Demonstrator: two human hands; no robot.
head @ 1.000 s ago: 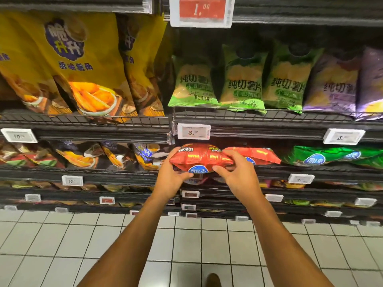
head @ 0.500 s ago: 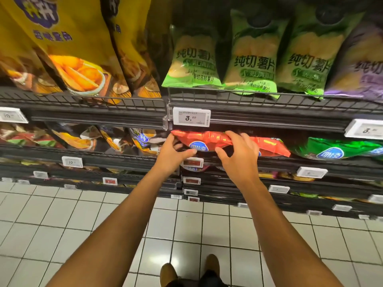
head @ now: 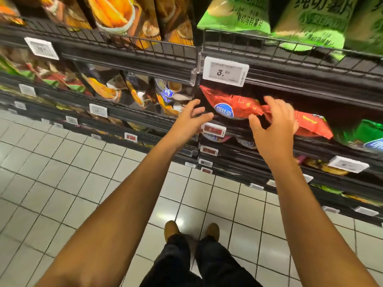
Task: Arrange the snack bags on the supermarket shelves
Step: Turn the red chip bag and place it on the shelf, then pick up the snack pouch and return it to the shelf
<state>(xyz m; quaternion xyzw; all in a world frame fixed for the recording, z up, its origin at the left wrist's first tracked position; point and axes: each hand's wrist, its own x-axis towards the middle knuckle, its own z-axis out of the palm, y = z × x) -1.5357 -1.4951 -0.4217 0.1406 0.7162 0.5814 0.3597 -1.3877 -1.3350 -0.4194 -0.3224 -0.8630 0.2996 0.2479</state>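
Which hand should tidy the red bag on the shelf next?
Probably the right hand. Its fingers overlap the red bag, at its right end. The left hand is open beside the bag's left end, apparently not touching it.

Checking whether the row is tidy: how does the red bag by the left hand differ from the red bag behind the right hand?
The left red bag shows its blue oval logo in full; the right red bag is partly covered by the right hand. The left red bag sits under the 3.60 price tag; the right red bag lies nearer the green bag. Both are red, lying flat on one shelf.
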